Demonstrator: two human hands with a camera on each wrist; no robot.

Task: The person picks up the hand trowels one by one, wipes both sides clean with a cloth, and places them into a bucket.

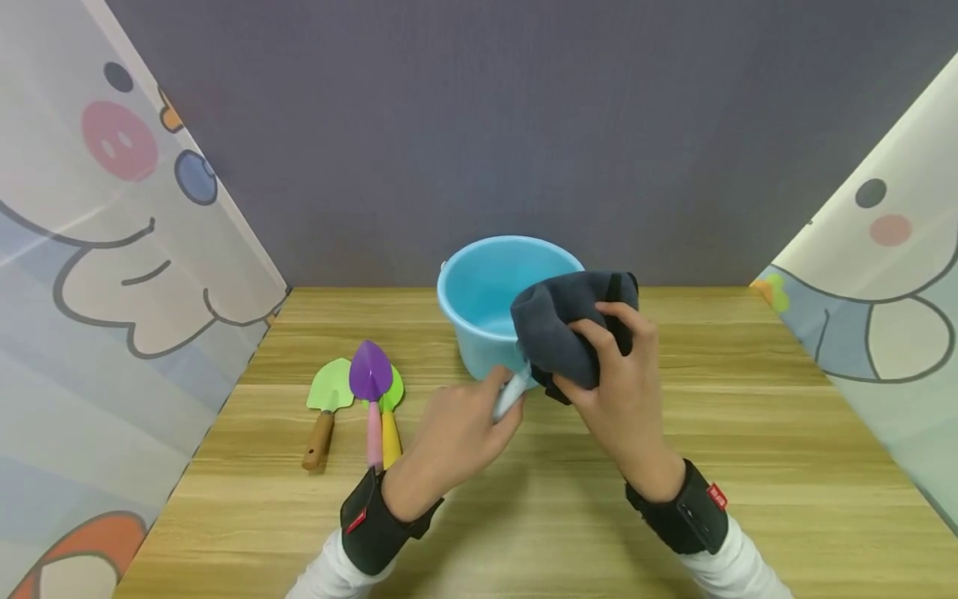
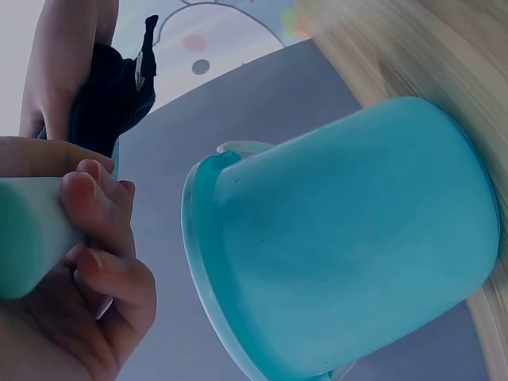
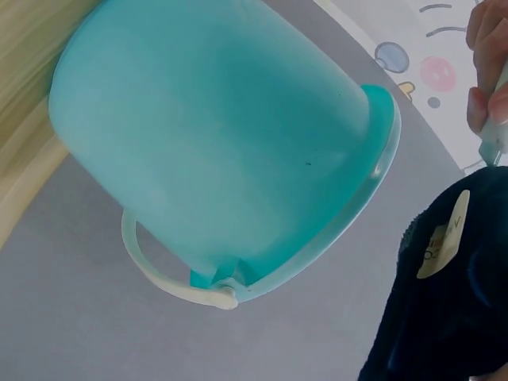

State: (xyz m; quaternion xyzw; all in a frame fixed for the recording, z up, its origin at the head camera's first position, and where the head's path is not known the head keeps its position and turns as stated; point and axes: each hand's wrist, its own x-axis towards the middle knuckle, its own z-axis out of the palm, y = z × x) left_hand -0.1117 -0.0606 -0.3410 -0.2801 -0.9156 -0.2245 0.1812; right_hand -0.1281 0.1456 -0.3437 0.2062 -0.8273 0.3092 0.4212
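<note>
My left hand point(image 1: 456, 428) grips the light blue handle point(image 1: 511, 394) of a small tool, its head hidden by a dark blue-grey cloth point(image 1: 554, 329). My right hand point(image 1: 624, 399) holds this bunched cloth around the tool's head, fingers bent over the top. A pale label point(image 3: 446, 238) shows on the cloth in the right wrist view. Both hands are in front of a light blue bucket point(image 1: 486, 353), the cloth overlapping its right rim in the head view. The left wrist view shows the bucket's side point(image 2: 341, 238) apart from the left hand.
Left of the hands lie a green trowel with a brown handle point(image 1: 319, 437), a purple trowel with a pink handle point(image 1: 374, 424), and a green one with a yellow handle point(image 1: 391, 437) partly beneath it. A grey panel point(image 1: 524, 125) stands behind the wooden table point(image 1: 748, 433); printed curtains flank it.
</note>
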